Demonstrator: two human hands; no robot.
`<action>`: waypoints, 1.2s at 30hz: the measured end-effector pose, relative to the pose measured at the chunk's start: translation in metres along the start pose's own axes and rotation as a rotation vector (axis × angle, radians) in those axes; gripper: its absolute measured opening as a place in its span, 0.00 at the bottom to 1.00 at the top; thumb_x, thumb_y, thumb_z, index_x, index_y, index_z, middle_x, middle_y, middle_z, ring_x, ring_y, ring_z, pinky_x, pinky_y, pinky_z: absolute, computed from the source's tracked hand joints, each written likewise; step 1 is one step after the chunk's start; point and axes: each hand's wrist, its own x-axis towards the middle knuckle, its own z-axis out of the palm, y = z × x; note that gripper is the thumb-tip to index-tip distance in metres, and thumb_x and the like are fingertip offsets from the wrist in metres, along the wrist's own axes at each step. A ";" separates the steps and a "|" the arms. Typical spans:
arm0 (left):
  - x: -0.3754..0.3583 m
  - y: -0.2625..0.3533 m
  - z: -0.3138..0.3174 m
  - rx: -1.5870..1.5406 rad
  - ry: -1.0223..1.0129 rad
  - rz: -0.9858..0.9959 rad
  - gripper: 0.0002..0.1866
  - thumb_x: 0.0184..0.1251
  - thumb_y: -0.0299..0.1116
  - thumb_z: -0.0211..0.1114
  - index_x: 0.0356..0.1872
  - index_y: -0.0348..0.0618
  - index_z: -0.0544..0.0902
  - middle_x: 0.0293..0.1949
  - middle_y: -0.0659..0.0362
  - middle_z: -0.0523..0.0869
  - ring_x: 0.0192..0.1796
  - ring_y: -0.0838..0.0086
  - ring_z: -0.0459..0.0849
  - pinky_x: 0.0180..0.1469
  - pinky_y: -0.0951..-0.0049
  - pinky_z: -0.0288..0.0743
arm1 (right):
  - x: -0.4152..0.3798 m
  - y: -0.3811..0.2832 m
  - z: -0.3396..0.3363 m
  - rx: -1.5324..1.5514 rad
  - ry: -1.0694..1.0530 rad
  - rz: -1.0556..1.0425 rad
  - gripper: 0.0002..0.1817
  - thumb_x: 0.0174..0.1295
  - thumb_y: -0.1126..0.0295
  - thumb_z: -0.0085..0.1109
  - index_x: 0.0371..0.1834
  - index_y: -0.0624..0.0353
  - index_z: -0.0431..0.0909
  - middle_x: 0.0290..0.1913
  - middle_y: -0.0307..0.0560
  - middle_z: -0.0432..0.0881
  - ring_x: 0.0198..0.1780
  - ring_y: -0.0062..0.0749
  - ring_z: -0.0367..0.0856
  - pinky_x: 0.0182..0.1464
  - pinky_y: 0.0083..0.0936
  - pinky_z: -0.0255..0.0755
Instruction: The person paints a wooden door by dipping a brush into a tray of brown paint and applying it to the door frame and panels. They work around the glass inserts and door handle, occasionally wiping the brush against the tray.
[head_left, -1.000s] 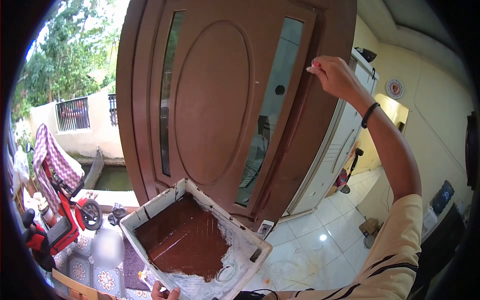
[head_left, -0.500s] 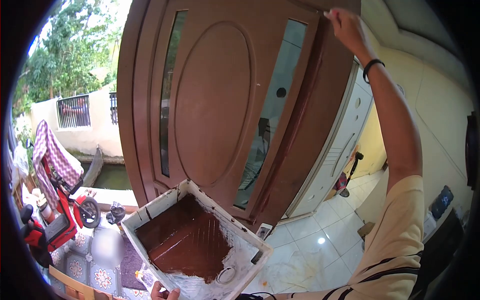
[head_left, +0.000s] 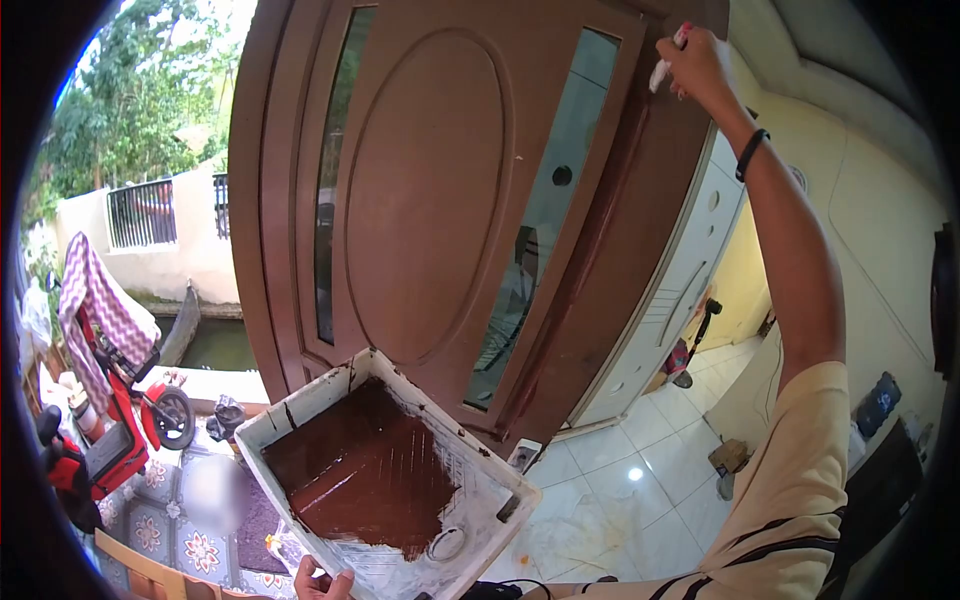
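Note:
My left hand (head_left: 322, 581) grips the near edge of a white tray (head_left: 262, 436), thumb over the rim. Wet dark-brown paint (head_left: 375, 470) covers much of its floor, with smears along the walls. Up at the top right, my right hand (head_left: 702, 68) is closed around a white crumpled cloth (head_left: 659, 76), a bit of red showing by the fingers. The cloth overlaps the outer edge of the brown wooden door (head_left: 425, 200) in this view. Two narrow glass panels flank the door's oval moulding, and a glossy reddish strip runs beside the right panel.
A white door (head_left: 655, 330) stands behind the brown one, above white floor tiles (head_left: 580, 505). On the left are a red scooter (head_left: 120, 440) with a zigzag-patterned cloth (head_left: 105, 315) and a wooden rail (head_left: 150, 570). A cardboard piece (head_left: 730, 456) lies by the right wall.
My right hand has come slightly down and right, turning so the white cloth shows more below the fingers. The tray, still in my left hand, has shifted slightly up and left in view.

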 end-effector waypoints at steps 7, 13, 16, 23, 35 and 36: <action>0.005 -0.003 0.001 -0.071 -0.025 -0.040 0.33 0.62 0.27 0.70 0.67 0.30 0.65 0.44 0.52 0.82 0.40 0.73 0.80 0.39 0.76 0.75 | -0.002 -0.025 0.004 -0.228 0.316 -0.400 0.11 0.57 0.64 0.62 0.27 0.61 0.76 0.20 0.51 0.81 0.23 0.47 0.83 0.29 0.35 0.77; -0.003 0.003 0.007 -0.098 -0.001 -0.045 0.34 0.62 0.25 0.69 0.67 0.29 0.63 0.44 0.51 0.82 0.41 0.73 0.80 0.40 0.75 0.75 | -0.047 -0.023 0.001 -0.355 0.113 -0.428 0.14 0.60 0.62 0.59 0.26 0.63 0.79 0.21 0.54 0.83 0.26 0.50 0.85 0.34 0.39 0.80; -0.003 -0.002 0.004 -0.086 0.015 -0.015 0.34 0.62 0.26 0.69 0.67 0.29 0.64 0.45 0.51 0.81 0.41 0.73 0.80 0.41 0.75 0.75 | -0.047 -0.024 -0.010 -0.129 0.020 -0.189 0.13 0.61 0.61 0.61 0.27 0.61 0.76 0.20 0.54 0.80 0.24 0.52 0.82 0.30 0.37 0.76; -0.008 0.004 0.007 -0.069 0.031 -0.029 0.33 0.62 0.27 0.71 0.66 0.31 0.66 0.47 0.52 0.80 0.42 0.73 0.78 0.41 0.77 0.73 | -0.066 -0.007 0.000 -0.237 0.230 -0.565 0.11 0.60 0.64 0.62 0.27 0.60 0.77 0.19 0.53 0.80 0.24 0.47 0.84 0.31 0.36 0.77; -0.008 0.015 0.005 0.024 0.026 -0.050 0.35 0.61 0.33 0.73 0.66 0.32 0.67 0.47 0.51 0.79 0.44 0.71 0.79 0.43 0.73 0.75 | -0.108 -0.011 0.013 -0.108 0.112 -0.515 0.12 0.63 0.68 0.59 0.25 0.63 0.74 0.20 0.50 0.81 0.19 0.37 0.82 0.26 0.31 0.74; -0.008 0.014 0.005 0.041 0.030 -0.050 0.35 0.61 0.34 0.73 0.66 0.32 0.67 0.47 0.50 0.79 0.44 0.71 0.79 0.43 0.73 0.76 | -0.120 -0.017 0.014 -0.027 0.028 -0.447 0.12 0.63 0.68 0.59 0.24 0.63 0.74 0.20 0.50 0.81 0.19 0.37 0.82 0.25 0.30 0.74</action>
